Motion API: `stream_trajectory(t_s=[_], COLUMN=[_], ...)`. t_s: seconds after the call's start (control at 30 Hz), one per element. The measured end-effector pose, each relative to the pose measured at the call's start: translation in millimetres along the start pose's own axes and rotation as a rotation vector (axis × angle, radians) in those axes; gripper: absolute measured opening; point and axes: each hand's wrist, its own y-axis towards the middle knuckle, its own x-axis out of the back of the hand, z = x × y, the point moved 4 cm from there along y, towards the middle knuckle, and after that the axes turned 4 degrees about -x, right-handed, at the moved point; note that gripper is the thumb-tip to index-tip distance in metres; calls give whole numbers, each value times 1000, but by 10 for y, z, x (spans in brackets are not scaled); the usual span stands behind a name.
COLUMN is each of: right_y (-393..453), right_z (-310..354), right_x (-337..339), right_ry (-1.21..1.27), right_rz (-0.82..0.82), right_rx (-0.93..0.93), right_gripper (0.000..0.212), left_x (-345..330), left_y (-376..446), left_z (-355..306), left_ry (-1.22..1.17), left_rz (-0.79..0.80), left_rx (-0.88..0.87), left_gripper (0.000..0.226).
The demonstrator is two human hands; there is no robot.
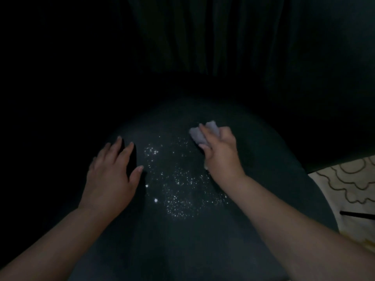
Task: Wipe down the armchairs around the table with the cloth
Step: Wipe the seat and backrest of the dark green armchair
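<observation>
Now, with your right hand (221, 151) already closed in a grip on the cloth (199, 133) at the seat's (263, 151) far right, sweep it through the white crumbs (178, 179) while your flat, open left hand (112, 169) steadies the dark armchair in this dim room with patterned floor (349, 185).

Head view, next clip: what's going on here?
A person is wiping a dark armchair seat. The right hand grips a pale cloth on the seat, beside a scatter of white crumbs. The left hand rests flat, fingers spread, on the other side. The crumbs are not yet cleared.
</observation>
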Motion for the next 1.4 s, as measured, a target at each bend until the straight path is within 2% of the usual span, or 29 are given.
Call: stream_trajectory(t_s=[0.03,0.1,0.17,0.23,0.27,0.3,0.33,0.37,0.43,0.47,0.57,0.67,0.73,0.77,0.87,0.9,0.93,0.97,1.0,1.07,1.13,1.2,1.23,1.27,1.3,1.33,1.4], right_y=[89,280,377,391,373,320,315,360,487,549,614,441,242,200,417,523,592,615,596,360,-28,-19,114,303,442,528,551], right_z=[-17,-186,-304,-204,-87,62,111,79,-3,-66,-110,142,333,370,370,246,129,100,176,510,904,941,847,724,587,488,477], right_x=[90,273,255,68,-47,-162,-228,-222,14,97,23,-419,-627,-620,-306,-235,-245,-277,-358,-586,-729,-659,-570,-496,-450,-453,-563], right_ry=[-8,27,9,-89,-116,-148,-149,-148,-146,-119,0,56,61,98,66,36,18,3,-35,-11,-79,-83,-65,-45,-29,-31,-72], right_rz=[-56,-203,-228,-195,-107,1,59,51,-150,-227,-267,-39,133,168,24,-52,-78,-89,-102,63,280,180,56,-52,-115,-100,-73], right_rx=[-4,-180,-274,-178,-59,82,138,151,24,-105,-275,-153,4,65,40,-11,-113,-140,-91,140,443,558,471,282,122,59,30], right_gripper=[23,21,26,17,15,28,36,36,16,16,26,31,36,37,40,38,38,38,34,14,32,34,25,17,27,37,41], left_x=[8,26,33,15,4,2,2,6,10,10,-1,-4,2,5,33,40,38,32,22,6,10,29,40,47,46,41,19], left_y=[3,11,22,20,12,5,-1,-4,-6,-8,-13,-9,-9,-8,-12,-19,-32,-45,-57,-77,-111,-159,-189,-224,-261,-297,-362], left_z=[12,40,58,44,40,35,33,31,35,49,74,67,53,50,71,97,127,149,161,171,165,151,146,147,153,157,157], left_ry=[-7,-19,-20,9,22,25,20,13,6,3,-12,-15,-26,-35,-75,-84,-78,-52,-11,53,81,107,121,136,148,154,146], left_rz=[0,-1,-10,3,12,17,20,22,22,17,8,12,14,17,1,-4,-5,1,11,41,68,79,84,88,91,92,84], left_rx=[5,15,7,-13,-20,-23,-20,-17,-23,-28,-35,-35,-29,-23,-1,15,28,30,22,10,16,17,12,7,3,0,-12], left_gripper=[64,64,65,66,67,67,67,67,67,67,66,66,66,66,67,68,69,71,73,76,78,79,79,78,78,78,77])
